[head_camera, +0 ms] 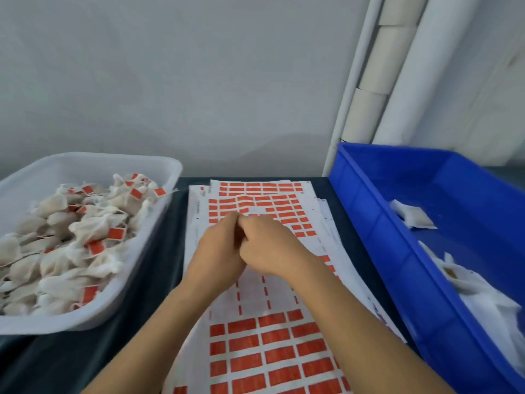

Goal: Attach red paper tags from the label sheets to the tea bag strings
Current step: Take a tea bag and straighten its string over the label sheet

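White label sheets (264,345) with rows of red paper tags lie stacked on the dark table in front of me. My left hand (218,251) and my right hand (270,245) meet above the middle of the top sheet, fingers curled and fingertips pressed together. What they pinch is hidden between the fingers. A clear plastic tray (133,282) at the left holds many white tea bags (71,240) with red tags on them. A blue crate (377,220) at the right holds a few untagged white tea bags (412,217).
A grey wall rises behind the table. White rolls and tubes (377,81) lean upright in the corner behind the blue crate. Strips of dark table (167,251) show between the sheets and each container.
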Demonstrator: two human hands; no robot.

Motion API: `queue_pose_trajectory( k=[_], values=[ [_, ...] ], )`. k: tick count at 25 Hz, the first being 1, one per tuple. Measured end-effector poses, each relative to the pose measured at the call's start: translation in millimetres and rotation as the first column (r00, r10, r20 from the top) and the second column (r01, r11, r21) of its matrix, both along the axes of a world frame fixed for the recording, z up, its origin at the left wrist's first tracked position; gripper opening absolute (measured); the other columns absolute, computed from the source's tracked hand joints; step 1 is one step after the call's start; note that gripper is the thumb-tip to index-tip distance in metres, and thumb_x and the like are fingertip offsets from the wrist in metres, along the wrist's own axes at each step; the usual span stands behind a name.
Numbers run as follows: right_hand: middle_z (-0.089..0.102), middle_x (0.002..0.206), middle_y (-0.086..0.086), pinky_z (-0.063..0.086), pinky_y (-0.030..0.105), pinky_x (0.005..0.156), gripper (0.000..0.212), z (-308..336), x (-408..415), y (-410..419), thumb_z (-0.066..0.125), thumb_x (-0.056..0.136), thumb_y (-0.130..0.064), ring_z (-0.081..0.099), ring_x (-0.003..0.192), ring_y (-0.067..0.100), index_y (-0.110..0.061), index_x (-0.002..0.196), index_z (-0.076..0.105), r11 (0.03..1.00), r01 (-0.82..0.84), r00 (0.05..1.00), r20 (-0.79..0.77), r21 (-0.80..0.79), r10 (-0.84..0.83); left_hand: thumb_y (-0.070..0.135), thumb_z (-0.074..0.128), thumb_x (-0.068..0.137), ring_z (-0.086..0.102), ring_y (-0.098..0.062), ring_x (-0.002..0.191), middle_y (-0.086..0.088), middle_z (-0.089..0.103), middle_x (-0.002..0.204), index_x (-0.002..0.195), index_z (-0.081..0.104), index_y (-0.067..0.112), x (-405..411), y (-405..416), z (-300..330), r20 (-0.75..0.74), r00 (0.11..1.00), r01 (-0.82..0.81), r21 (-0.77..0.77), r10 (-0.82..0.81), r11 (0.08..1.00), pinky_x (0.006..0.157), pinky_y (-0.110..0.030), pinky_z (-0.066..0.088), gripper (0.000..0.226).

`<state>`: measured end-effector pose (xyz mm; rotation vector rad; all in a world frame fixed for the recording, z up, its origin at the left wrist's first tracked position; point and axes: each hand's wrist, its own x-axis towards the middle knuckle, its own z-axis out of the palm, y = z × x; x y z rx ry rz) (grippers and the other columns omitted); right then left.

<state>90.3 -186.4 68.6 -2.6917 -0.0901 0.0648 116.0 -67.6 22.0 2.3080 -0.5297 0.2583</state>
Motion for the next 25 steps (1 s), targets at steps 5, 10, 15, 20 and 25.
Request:
queue_pose_trajectory(
  k=[5, 10, 15, 20, 25],
  values=[
    [0.062, 0.103, 0.003, 0.047, 0.03, 0.072, 0.032, -6, 2, -40, 0.058, 0.098, -0.012, 0.061, 0.084, 0.018, -0.017, 0.129, 0.064, 0.98, -0.039, 0.972, -0.234, -0.194, -0.007, 0.027, 0.067, 0.099, 0.066, -0.011, 0.101, 0.015, 0.066, 0.117, 0.123, 0.061, 0.035, -2, -38, -46, -0.082, 0.995, 0.061, -0.054, -0.065, 0.997, 0.089, -0.025, 0.056, 0.026],
    [0.071, 0.102, 0.008, 0.058, 0.032, 0.077, 0.017, 10, 16, -78, 0.056, 0.101, -0.013, 0.069, 0.091, 0.025, -0.012, 0.103, 0.073, 0.991, 0.015, 0.978, -0.205, -0.135, -0.042, 0.042, 0.056, 0.103, 0.055, -0.011, 0.111, 0.013, 0.056, 0.128, 0.128, 0.059, 0.034, 6, -39, -58, 0.019, 0.995, 0.096, 0.178, -0.101, 0.979, 0.099, -0.031, 0.052, 0.027],
    [0.057, 0.066, 0.002, 0.042, 0.028, 0.05, 0.031, 47, 16, -158, 0.052, 0.099, -0.015, 0.053, 0.057, 0.015, -0.016, 0.068, 0.056, 0.88, 0.474, 0.845, 0.276, 0.011, -0.459, 0.044, 0.051, 0.104, 0.047, -0.011, 0.12, 0.012, 0.05, 0.142, 0.134, 0.055, 0.035, 6, -40, -60, 0.043, 0.99, 0.115, 0.287, -0.133, 0.951, 0.105, -0.029, 0.046, 0.032],
    [0.064, 0.081, 0.008, 0.041, 0.031, 0.054, 0.017, 32, 3, -242, 0.05, 0.089, -0.003, 0.059, 0.075, 0.028, -0.006, 0.079, 0.063, 0.681, 0.73, 0.651, 0.252, 0.048, -0.716, 0.043, 0.05, 0.104, 0.054, -0.01, 0.099, 0.01, 0.058, 0.133, 0.13, 0.054, 0.028, 16, -56, -49, 0.048, 0.989, 0.113, 0.386, -0.142, 0.916, 0.091, -0.025, 0.055, 0.03],
    [0.053, 0.143, 0.013, 0.046, 0.049, 0.108, 0.046, -6, -11, -275, 0.05, 0.102, -0.039, 0.046, 0.132, 0.04, -0.025, 0.146, 0.051, 0.59, 0.793, 0.56, -0.2, -0.154, -0.804, 0.049, 0.043, 0.104, 0.054, -0.011, 0.081, 0.014, 0.062, 0.107, 0.115, 0.052, 0.029, 8, -64, -53, 0.074, 0.994, 0.051, 0.356, -0.082, 0.933, 0.082, -0.026, 0.051, 0.025]
  ],
)
